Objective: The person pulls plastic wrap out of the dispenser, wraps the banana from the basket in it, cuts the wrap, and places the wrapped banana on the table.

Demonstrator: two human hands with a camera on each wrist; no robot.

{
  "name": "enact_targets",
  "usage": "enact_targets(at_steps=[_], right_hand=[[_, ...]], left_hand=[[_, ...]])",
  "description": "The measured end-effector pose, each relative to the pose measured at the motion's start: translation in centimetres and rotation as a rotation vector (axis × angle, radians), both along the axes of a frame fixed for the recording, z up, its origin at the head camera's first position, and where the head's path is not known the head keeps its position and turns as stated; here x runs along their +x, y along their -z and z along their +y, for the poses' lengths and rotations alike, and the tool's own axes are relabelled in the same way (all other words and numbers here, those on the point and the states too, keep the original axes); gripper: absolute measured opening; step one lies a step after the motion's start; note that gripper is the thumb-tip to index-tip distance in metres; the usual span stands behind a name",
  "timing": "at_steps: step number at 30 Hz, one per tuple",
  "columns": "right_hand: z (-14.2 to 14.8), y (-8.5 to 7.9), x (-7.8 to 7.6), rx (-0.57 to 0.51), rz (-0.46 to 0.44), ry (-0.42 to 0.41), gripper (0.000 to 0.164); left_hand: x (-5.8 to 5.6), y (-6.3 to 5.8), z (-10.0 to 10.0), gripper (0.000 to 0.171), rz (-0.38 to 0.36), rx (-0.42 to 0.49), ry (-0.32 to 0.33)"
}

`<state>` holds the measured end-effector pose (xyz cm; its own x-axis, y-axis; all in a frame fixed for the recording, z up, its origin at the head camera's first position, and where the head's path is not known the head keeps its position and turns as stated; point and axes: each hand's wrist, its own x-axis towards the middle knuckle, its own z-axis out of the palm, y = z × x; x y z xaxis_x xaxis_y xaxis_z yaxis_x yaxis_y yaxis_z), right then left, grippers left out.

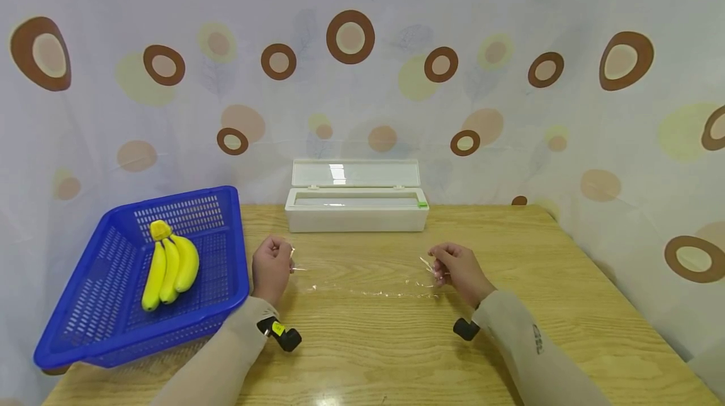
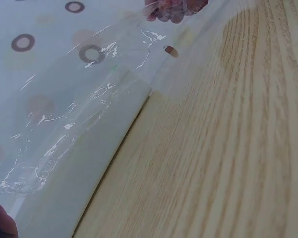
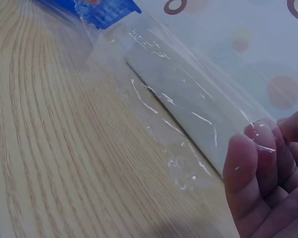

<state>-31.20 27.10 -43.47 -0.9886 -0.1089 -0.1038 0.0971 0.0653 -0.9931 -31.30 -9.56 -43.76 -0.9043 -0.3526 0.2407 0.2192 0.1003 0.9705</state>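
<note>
A sheet of clear plastic wrap stretches between my two hands above the wooden table. My left hand pinches one end of it, beside the blue basket. At the other end my right hand grips the film between thumb and curled fingers. In the right wrist view the wrap is crinkled and shiny, and the fingers show through it. Behind the hands stands a white wrap dispenser box, its clear lid raised and a small green piece at its right end.
To the left sits a blue plastic basket with perforated sides, holding a bunch of yellow bananas. The wooden table reaches back to a patterned curtain.
</note>
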Motion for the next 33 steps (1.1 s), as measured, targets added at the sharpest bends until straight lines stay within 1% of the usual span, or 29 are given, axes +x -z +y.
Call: enact_targets(at_steps=[5, 10, 16, 22, 25, 28, 33], right_hand=[[0.1, 0.1, 0.3, -0.006, 0.005, -0.022, 0.032], [0.3, 0.1, 0.7, -0.004, 0.01, -0.047, 0.031], [0.5, 0.4, 0.9, 0.009, -0.017, -0.051, 0.032], [0.7, 0.6, 1.2, 0.02, -0.038, -0.045, 0.024], [0.7, 0.7, 1.4, -0.006, -0.033, -0.06, 0.019], [0.7, 0.8, 1.6, -0.026, -0.029, -0.075, 0.017], [0.9, 0.9, 1.9, -0.006, -0.043, -0.091, 0.017]], left_hand=[[0.3, 0.2, -0.2, 0.015, -0.004, 0.005, 0.01], [0.7, 0.3, -0.2, 0.017, -0.001, 0.009, 0.024], [1.0, 0.5, -0.3, 0.017, -0.01, 0.02, 0.044], [1.3, 0.8, -0.3, 0.018, -0.003, 0.047, 0.061], [1.5, 0.8, -0.2, 0.018, 0.009, 0.046, 0.063], [1.7, 0.8, -0.3, 0.018, 0.016, 0.054, 0.073], [2.1, 0.8, -0.5, 0.019, -0.01, 0.074, 0.1]])
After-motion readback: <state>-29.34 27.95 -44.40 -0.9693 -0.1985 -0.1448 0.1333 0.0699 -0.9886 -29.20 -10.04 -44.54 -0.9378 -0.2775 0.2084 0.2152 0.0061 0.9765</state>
